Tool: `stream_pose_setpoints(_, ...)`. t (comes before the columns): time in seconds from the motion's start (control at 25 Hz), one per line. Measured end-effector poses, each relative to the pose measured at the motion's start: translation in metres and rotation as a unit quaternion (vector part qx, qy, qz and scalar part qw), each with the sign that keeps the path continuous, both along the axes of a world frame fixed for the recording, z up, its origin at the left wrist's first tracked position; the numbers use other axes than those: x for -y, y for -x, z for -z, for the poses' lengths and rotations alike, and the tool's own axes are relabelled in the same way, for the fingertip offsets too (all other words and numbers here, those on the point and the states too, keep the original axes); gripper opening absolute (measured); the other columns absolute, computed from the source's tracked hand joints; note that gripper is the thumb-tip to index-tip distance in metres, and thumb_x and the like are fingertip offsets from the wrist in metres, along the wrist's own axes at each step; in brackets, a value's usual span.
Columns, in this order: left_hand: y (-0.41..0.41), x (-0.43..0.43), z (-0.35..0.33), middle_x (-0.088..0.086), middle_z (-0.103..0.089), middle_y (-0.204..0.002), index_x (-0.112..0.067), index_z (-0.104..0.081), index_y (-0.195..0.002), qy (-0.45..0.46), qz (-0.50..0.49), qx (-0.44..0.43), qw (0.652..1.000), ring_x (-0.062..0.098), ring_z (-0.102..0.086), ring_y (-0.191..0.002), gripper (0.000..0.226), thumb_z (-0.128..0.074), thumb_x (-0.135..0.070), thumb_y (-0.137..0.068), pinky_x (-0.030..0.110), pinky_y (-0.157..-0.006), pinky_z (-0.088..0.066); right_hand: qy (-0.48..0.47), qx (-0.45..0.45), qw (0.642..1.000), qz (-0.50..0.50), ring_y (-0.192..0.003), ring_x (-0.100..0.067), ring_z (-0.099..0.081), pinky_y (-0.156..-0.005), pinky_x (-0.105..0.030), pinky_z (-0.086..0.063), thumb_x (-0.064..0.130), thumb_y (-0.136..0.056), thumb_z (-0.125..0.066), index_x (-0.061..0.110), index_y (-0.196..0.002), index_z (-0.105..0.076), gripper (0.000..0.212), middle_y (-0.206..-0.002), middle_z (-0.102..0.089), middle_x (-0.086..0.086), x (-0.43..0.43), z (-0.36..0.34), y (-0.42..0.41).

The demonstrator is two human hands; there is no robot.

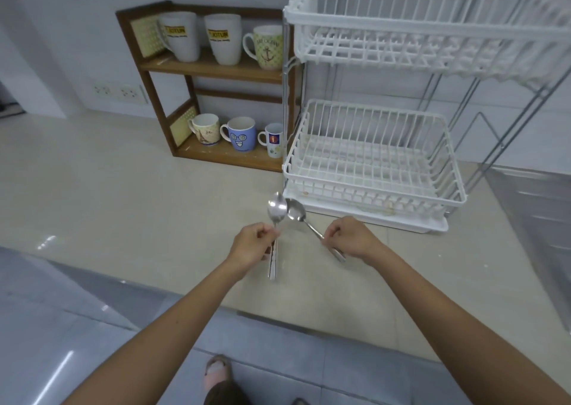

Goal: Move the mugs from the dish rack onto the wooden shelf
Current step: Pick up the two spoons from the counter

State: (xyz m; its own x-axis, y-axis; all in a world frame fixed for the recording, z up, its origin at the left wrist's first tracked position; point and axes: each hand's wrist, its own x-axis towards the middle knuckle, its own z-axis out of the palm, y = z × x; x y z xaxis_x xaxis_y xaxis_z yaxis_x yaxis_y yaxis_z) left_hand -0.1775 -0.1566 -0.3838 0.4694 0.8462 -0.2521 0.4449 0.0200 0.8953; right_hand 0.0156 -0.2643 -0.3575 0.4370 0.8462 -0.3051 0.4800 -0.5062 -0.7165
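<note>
The wooden shelf (pixel 213 68) stands at the back of the counter with several mugs on it. Two white mugs (pixel 180 35) and an anchor mug (pixel 268 48) are on its upper board. A cream mug (pixel 204 129), a blue face mug (pixel 241 134) and a small white mug (pixel 273 140) are on its lower board. The white two-tier dish rack (pixel 370 185) to the right holds no mugs. My left hand (pixel 251 245) grips a metal spoon (pixel 277 209). My right hand (pixel 350 239) grips a second spoon (pixel 296 210). Both spoons are above the counter in front of the rack.
The beige counter (pixel 123 194) stretches to the left of my hands. A steel sink drainboard (pixel 537 207) lies at the right edge. Wall sockets (pixel 119 91) sit to the left of the shelf. Grey floor tiles and my sandalled foot (pixel 217 370) show below the counter edge.
</note>
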Motion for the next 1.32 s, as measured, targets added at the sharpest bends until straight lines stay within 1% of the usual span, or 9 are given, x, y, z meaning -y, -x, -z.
stream_pose_setpoints(0.12,-0.023,-0.003,-0.037,-0.001,-0.05,-0.061,-0.017,-0.062,-0.071,0.009,0.011,0.11,0.994,0.001,-0.048,-0.043,0.019,-0.063,-0.019,-0.09,0.014,-0.049,-0.048,-0.072,-0.107,0.99,0.052,-0.057,-0.015,-0.052,-0.054,-0.023,-0.043,0.001,-0.079,-0.07,0.012,-0.068,-0.065,0.016,-0.063,-0.06,-0.006,0.006,-0.031,-0.027)
stream_pose_setpoints(0.32,-0.076,-0.019,-0.08,0.003,-0.062,-0.07,-0.007,-0.064,-0.09,0.056,0.069,0.162,0.983,0.004,-0.06,-0.054,0.004,-0.061,-0.004,-0.09,0.014,-0.055,-0.055,-0.145,-0.131,0.972,0.13,-0.055,-0.011,-0.054,-0.049,-0.016,-0.048,0.003,-0.081,-0.071,0.01,-0.067,-0.064,0.017,-0.062,-0.06,-0.003,-0.016,-0.064,-0.068)
stream_pose_setpoints(0.56,-0.159,-0.076,-0.107,0.006,-0.061,-0.084,0.001,-0.06,-0.112,0.099,0.045,0.125,0.986,0.011,-0.059,-0.07,0.021,-0.059,0.0,-0.091,0.022,-0.073,-0.056,-0.15,-0.101,0.962,0.203,-0.065,-0.019,-0.059,-0.067,-0.031,-0.053,0.006,-0.079,-0.074,0.009,-0.066,-0.065,0.016,-0.07,-0.064,-0.009,-0.06,-0.069,-0.11)
stream_pose_setpoints(0.72,-0.199,-0.113,-0.094,0.014,-0.059,-0.1,-0.002,-0.06,-0.088,0.103,0.022,0.062,0.993,0.019,-0.061,-0.084,0.005,-0.058,0.002,-0.091,0.027,-0.079,-0.053,-0.124,-0.083,0.961,0.231,-0.064,-0.02,-0.06,-0.071,-0.034,-0.053,0.006,-0.077,-0.076,0.01,-0.063,-0.063,0.019,-0.066,-0.063,-0.008,-0.088,-0.055,-0.13)
stream_pose_setpoints(0.84,-0.22,-0.126,-0.067,0.016,-0.055,-0.1,-0.005,-0.052,-0.071,0.101,0.018,0.005,0.995,0.025,-0.058,-0.091,0.023,-0.057,0.006,-0.09,0.031,-0.081,-0.053,-0.096,-0.083,0.963,0.238,-0.06,-0.021,-0.059,-0.072,-0.034,-0.053,0.004,-0.077,-0.076,0.009,-0.062,-0.062,0.021,-0.063,-0.062,-0.009,-0.107,-0.037,-0.14)
stream_pose_setpoints(0.96,-0.237,-0.13,-0.042,0.017,-0.057,-0.099,0.003,-0.061,-0.084,0.104,0.025,-0.03,0.994,0.027,-0.059,-0.089,0.006,-0.059,0.007,-0.088,0.035,-0.083,-0.055,-0.08,-0.093,0.962,0.245,-0.061,-0.023,-0.059,-0.075,-0.038,-0.055,0.004,-0.077,-0.076,0.009,-0.065,-0.06,0.02,-0.07,-0.064,-0.014,-0.123,-0.02,-0.144)
stream_pose_setpoints(1.08,-0.247,-0.137,-0.028,0.023,-0.062,-0.107,0.011,-0.062,-0.105,0.101,0.02,-0.053,0.993,0.03,-0.064,-0.093,0.018,-0.06,0.007,-0.087,0.041,-0.087,-0.057,-0.063,-0.068,0.967,0.237,-0.072,-0.027,-0.062,-0.08,-0.04,-0.056,0.007,-0.077,-0.077,0.013,-0.063,-0.058,0.023,-0.079,-0.066,-0.015,-0.131,-0.01,-0.146)
stream_pose_setpoints(1.2,-0.248,-0.142,-0.021,0.024,-0.063,-0.114,0.01,-0.062,-0.107,0.09,0.011,-0.078,0.993,0.033,-0.066,-0.101,0.021,-0.061,0.006,-0.086,0.043,-0.088,-0.057,-0.044,-0.017,0.975,0.215,-0.079,-0.026,-0.064,-0.081,-0.039,-0.056,0.01,-0.077,-0.076,0.017,-0.061,-0.056,0.026,-0.079,-0.066,-0.01,-0.131,-0.002,-0.148)
stream_pose_setpoints(1.32,-0.244,-0.144,-0.018,0.023,-0.064,-0.114,0.009,-0.065,-0.107,0.074,0.013,-0.103,0.992,0.034,-0.066,-0.099,0.021,-0.061,0.006,-0.086,0.042,-0.086,-0.058,0.011,0.081,0.981,0.176,-0.075,-0.022,-0.062,-0.067,-0.031,-0.053,0.015,-0.08,-0.073,0.01,-0.071,-0.062,0.014,-0.078,-0.065,-0.008,-0.134,0.002,-0.145)
